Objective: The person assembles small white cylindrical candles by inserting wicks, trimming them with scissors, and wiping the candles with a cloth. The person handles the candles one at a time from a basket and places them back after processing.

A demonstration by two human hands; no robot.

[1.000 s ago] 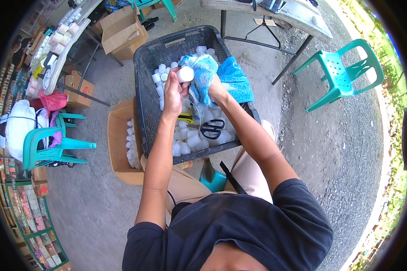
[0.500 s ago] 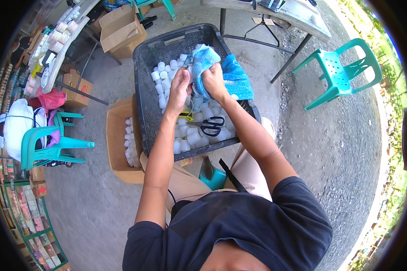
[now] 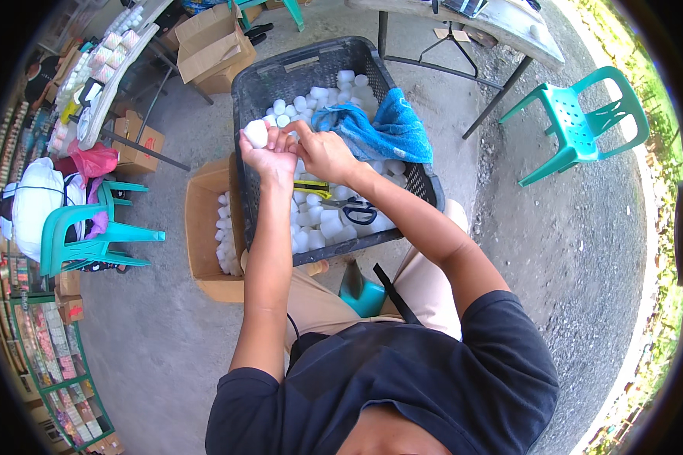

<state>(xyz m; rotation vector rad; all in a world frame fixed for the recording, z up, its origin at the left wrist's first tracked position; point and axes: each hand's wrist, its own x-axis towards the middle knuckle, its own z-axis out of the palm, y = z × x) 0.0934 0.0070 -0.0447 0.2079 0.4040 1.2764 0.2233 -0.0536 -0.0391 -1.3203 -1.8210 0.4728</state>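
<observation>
A smooth white cylindrical piece (image 3: 256,134) with a rounded edge sits in my left hand (image 3: 272,155), held between the thumb and fingers over the crate's left side. My right hand (image 3: 326,154) is right beside it, touching the left fingertips with its index finger bent forward and the other fingers curled. Whether it pinches something small there is hidden. A blue towel (image 3: 398,129) lies crumpled over the right part of the black plastic crate (image 3: 244,106). Many similar white pieces (image 3: 330,224) fill the crate, with dark-handled scissors (image 3: 360,211) and a yellow cutter (image 3: 311,187) on top.
A cardboard box (image 3: 205,201) holding more white pieces stands left of the crate. Green plastic chairs stand at the right (image 3: 573,125) and left (image 3: 76,235), the left one loaded with bags. Tables (image 3: 501,34) and an open carton (image 3: 212,49) are farther back.
My right hand has let go of the blue towel, which now lies on the crate. Both hands have shifted left, and the white piece shows plainly in my left hand.
</observation>
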